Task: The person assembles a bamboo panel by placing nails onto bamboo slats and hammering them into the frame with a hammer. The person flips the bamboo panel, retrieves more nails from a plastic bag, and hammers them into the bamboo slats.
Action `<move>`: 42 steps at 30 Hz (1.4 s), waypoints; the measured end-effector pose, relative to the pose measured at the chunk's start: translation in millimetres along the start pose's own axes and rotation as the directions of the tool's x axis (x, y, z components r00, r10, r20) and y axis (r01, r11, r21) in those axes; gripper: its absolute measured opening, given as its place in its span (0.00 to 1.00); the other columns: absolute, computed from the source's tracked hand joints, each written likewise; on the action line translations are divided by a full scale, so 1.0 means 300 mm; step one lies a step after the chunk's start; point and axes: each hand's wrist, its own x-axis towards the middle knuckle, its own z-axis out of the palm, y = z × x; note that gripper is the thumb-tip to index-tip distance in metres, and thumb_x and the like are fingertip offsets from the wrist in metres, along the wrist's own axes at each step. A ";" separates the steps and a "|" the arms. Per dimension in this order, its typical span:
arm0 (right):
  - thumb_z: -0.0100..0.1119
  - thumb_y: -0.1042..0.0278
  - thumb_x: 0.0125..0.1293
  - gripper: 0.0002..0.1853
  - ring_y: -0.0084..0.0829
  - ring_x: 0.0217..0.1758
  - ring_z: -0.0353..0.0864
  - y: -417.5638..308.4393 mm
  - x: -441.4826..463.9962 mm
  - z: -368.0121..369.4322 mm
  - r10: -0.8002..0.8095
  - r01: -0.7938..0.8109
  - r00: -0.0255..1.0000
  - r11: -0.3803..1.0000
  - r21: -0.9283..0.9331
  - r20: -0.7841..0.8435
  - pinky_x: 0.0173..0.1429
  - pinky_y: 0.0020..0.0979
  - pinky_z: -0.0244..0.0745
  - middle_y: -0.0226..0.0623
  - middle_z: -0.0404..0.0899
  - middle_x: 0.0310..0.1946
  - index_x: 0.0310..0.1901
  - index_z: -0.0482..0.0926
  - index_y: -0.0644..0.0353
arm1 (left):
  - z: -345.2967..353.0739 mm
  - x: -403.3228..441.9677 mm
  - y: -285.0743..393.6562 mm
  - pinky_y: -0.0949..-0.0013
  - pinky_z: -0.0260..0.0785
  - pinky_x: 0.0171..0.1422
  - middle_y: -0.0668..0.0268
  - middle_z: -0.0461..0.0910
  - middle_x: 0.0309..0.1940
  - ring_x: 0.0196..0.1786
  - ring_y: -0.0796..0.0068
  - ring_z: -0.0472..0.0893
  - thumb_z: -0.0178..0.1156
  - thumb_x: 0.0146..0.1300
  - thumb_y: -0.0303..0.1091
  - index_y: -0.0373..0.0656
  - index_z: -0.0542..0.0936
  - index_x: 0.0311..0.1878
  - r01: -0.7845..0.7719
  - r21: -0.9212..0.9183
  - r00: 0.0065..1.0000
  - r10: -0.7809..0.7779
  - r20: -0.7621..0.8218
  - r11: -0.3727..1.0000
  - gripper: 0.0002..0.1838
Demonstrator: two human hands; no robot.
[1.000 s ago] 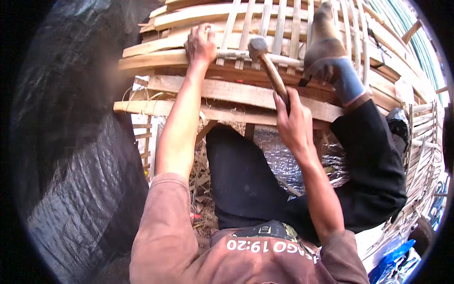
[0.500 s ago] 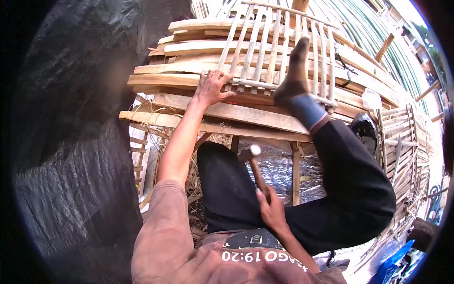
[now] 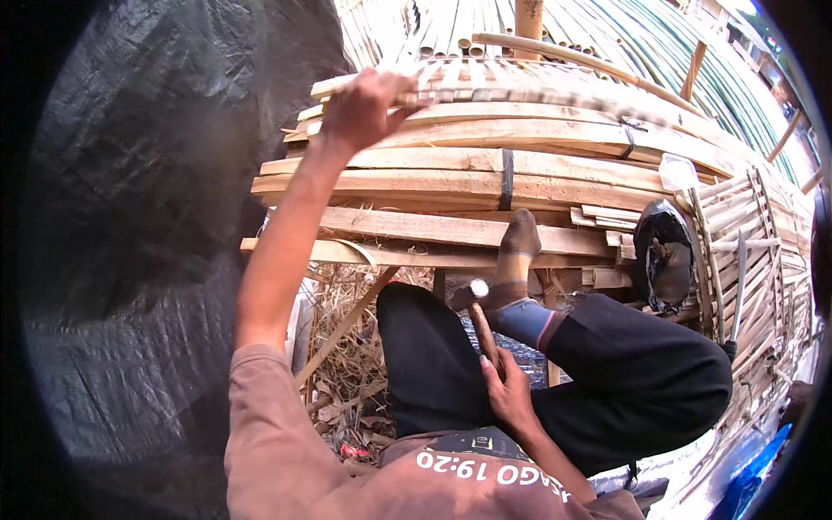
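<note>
My left hand, slightly blurred, is closed on the near left corner of a bamboo slat panel. The panel is raised and seen nearly edge-on above the stacked boards, smeared by motion toward its right end. Low over my lap, my right hand grips the wooden handle of a hammer. The hammer's head points up and away from me, close to my socked foot.
Beyond the boards lie long bamboo poles. A black plastic bag sits on the right, beside slatted panels with a long blade on them. Black sheeting hangs along the left. Dry straw lies below.
The bamboo panel has been lifted and tilted away from me by my left hand. My foot has come down off it toward the hammer. My right hand still holds the hammer.
</note>
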 end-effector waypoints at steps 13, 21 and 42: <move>0.56 0.58 0.75 0.19 0.54 0.45 0.83 0.033 0.024 -0.003 0.026 -0.021 0.999 0.995 0.100 -0.046 0.51 0.44 0.74 0.57 0.81 0.39 0.57 0.74 0.64 | -0.119 0.377 -0.165 0.62 0.78 0.55 0.57 0.88 0.46 0.49 0.67 0.87 0.56 0.69 0.63 0.50 0.86 0.55 0.260 -0.136 0.944 -0.222 0.243 0.956 0.28; 0.58 0.59 0.73 0.17 0.58 0.45 0.83 0.041 0.023 0.002 0.015 -0.011 0.999 0.997 0.077 -0.049 0.48 0.46 0.75 0.58 0.82 0.40 0.54 0.75 0.64 | -0.212 0.457 -0.061 0.71 0.71 0.62 0.54 0.83 0.57 0.58 0.77 0.78 0.57 0.75 0.48 0.32 0.77 0.63 0.518 -0.345 0.786 -0.277 0.552 0.783 0.28; 0.59 0.56 0.72 0.20 0.58 0.46 0.83 0.027 0.011 -0.012 0.031 -0.028 0.999 0.995 0.100 -0.023 0.48 0.45 0.75 0.58 0.82 0.39 0.57 0.75 0.62 | -0.161 0.254 0.050 0.63 0.74 0.53 0.58 0.85 0.40 0.45 0.71 0.82 0.65 0.66 0.56 0.51 0.75 0.69 0.353 -0.287 0.729 -0.070 0.681 0.890 0.32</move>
